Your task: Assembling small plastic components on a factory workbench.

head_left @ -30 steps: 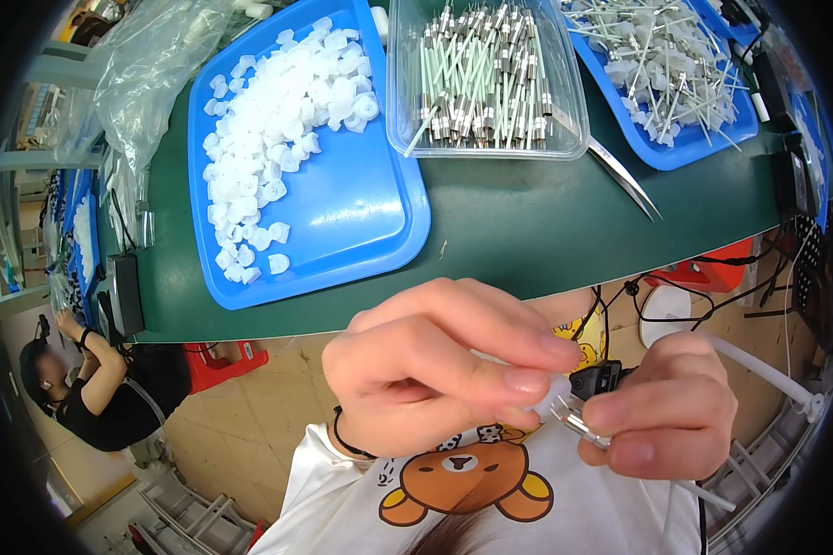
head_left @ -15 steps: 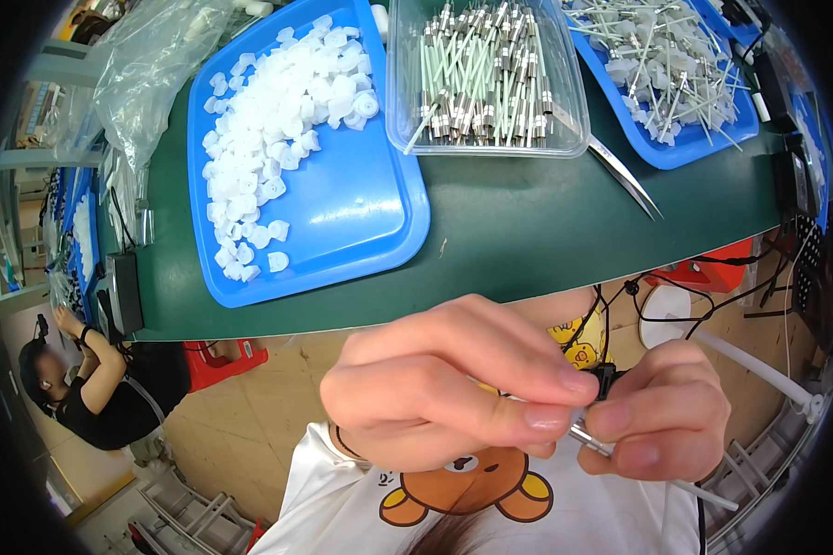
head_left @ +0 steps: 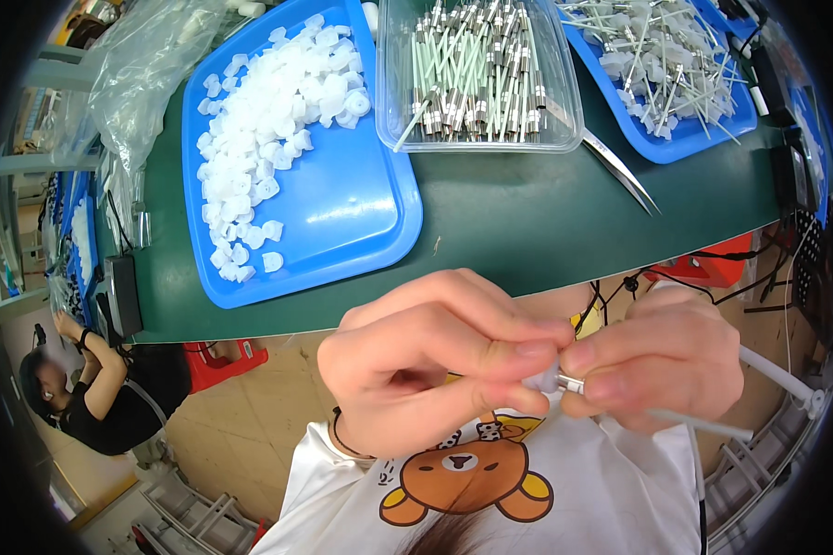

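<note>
White plastic, a small cap [head_left: 539,381], is sitting pinched between the closed thumb and fingers of the left hand [head_left: 435,365], just below the edge of the green table [head_left: 528,231]. The right hand [head_left: 662,365] is meeting it fingertip to fingertip, gripping tight a thin metal-tipped rod [head_left: 620,400] whose end is touching the cap. Both hands are hovering above a bear-print shirt [head_left: 463,481], well apart from the blue tray [head_left: 361,222] of white caps.

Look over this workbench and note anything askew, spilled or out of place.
Little stands out. One rod leans slantwise over the clear container's front rim, unlike the others lying inside. The tweezers lie loose on the green mat. White caps stay inside the blue tray.
</note>
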A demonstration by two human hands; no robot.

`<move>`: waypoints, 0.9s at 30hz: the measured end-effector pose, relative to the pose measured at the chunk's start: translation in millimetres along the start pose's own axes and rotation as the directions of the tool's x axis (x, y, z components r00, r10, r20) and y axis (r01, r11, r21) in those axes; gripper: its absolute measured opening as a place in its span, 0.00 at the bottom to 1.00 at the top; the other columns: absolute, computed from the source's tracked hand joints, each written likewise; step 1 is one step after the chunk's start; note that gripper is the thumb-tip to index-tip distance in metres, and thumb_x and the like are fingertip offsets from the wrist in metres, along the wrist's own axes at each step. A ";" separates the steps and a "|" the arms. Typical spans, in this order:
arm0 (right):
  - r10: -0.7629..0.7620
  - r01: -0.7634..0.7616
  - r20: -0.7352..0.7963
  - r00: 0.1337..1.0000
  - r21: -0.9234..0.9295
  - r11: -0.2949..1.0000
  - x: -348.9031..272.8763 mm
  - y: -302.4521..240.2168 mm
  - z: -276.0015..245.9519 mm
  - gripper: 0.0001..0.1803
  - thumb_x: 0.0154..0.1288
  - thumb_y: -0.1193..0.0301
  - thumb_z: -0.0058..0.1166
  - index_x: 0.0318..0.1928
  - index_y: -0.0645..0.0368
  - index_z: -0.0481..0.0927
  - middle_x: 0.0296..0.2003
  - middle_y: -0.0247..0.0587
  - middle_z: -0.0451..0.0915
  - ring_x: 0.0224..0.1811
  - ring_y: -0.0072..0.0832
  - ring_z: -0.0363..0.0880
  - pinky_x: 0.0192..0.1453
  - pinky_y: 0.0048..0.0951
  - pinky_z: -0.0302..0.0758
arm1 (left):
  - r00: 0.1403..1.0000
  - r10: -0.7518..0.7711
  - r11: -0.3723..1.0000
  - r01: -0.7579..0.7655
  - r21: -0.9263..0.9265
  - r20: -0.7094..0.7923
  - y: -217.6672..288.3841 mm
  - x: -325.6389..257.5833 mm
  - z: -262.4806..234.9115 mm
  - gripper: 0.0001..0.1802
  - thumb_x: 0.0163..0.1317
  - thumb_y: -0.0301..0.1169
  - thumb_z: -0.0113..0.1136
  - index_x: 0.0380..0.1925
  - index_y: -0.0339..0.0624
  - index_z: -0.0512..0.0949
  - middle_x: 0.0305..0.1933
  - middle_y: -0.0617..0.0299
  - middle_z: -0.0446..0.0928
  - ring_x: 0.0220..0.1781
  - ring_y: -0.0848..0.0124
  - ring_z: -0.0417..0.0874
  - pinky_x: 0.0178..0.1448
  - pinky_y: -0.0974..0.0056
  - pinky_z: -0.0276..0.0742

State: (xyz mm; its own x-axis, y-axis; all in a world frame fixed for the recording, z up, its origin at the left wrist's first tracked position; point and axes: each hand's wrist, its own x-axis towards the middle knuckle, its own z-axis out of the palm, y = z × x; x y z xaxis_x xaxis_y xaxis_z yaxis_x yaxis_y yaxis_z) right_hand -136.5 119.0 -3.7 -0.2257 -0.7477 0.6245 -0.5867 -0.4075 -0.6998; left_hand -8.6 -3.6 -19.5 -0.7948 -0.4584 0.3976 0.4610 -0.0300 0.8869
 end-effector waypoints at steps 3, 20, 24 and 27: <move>-0.011 0.013 -0.029 1.000 0.093 0.996 0.7 8.3 4.0 0.15 0.39 0.76 0.63 0.30 0.59 0.71 0.26 0.42 0.76 0.09 0.18 0.64 0.13 0.16 0.59 | 0.998 -0.056 0.998 0.055 -0.038 -0.014 1.3 -1.4 -0.5 0.12 0.41 0.22 0.65 0.27 0.32 0.73 0.31 0.49 0.74 0.31 0.66 0.75 0.34 0.67 0.72; 0.751 -0.405 -0.036 0.659 0.825 0.394 -13.1 -5.0 21.2 0.09 0.48 0.82 0.55 0.32 0.69 0.74 0.27 0.41 0.76 0.19 0.12 0.66 0.25 0.14 0.65 | 0.945 -0.253 0.966 0.257 -0.008 -0.206 11.4 2.7 14.1 0.09 0.45 0.21 0.58 0.28 0.27 0.76 0.26 0.52 0.74 0.27 0.68 0.75 0.32 0.71 0.70; 0.785 -0.339 0.019 0.620 0.908 0.246 -10.1 -6.0 22.8 0.10 0.50 0.79 0.54 0.34 0.69 0.72 0.27 0.43 0.76 0.25 0.19 0.73 0.30 0.18 0.70 | 0.965 -0.249 0.968 0.250 0.000 -0.086 15.6 5.0 7.8 0.14 0.42 0.13 0.58 0.34 0.29 0.76 0.31 0.52 0.76 0.30 0.73 0.76 0.33 0.73 0.69; 0.782 -0.339 0.053 0.620 0.918 0.206 -11.5 -5.2 21.5 0.11 0.51 0.77 0.54 0.35 0.69 0.72 0.27 0.44 0.76 0.28 0.22 0.76 0.33 0.21 0.72 | 0.968 -0.241 0.970 0.243 0.024 -0.069 16.4 6.2 7.1 0.15 0.42 0.13 0.58 0.34 0.30 0.76 0.29 0.53 0.76 0.29 0.73 0.76 0.32 0.74 0.69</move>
State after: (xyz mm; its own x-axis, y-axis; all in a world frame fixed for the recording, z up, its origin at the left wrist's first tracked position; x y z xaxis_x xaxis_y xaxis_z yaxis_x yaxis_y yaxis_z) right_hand -114.2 118.5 -14.7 -0.5577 -0.8106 -0.1785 0.6694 -0.3120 -0.6742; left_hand -8.8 -0.6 -0.9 -0.8534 -0.4976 0.1554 0.2446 -0.1189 0.9623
